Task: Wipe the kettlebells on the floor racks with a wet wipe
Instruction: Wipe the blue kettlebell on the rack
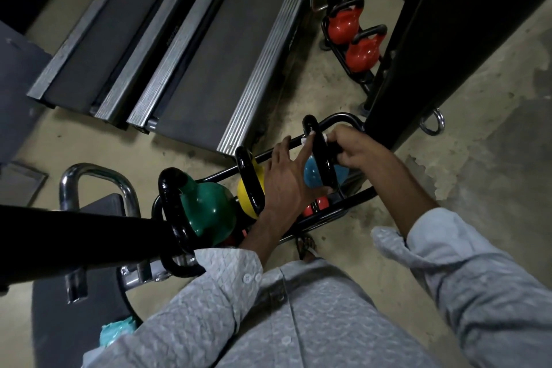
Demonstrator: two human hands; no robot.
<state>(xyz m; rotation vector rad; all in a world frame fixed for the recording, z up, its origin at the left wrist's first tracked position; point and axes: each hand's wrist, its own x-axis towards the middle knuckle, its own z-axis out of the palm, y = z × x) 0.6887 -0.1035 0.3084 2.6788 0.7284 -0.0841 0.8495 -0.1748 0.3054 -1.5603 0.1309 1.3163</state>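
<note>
A black floor rack holds a green kettlebell, a yellow kettlebell and a blue kettlebell, each with a black handle. My left hand lies with straight fingers against the blue kettlebell's side and handle. My right hand grips a white wet wipe wrapped around the blue kettlebell's handle; only small bits of the wipe show. Small red weights sit lower in the rack, partly hidden.
Two red kettlebells stand on a second rack at the back right. Two treadmills lie behind the near rack. A black machine column rises on the right. A black bar and bench frame crowd the left. A teal packet lies low left.
</note>
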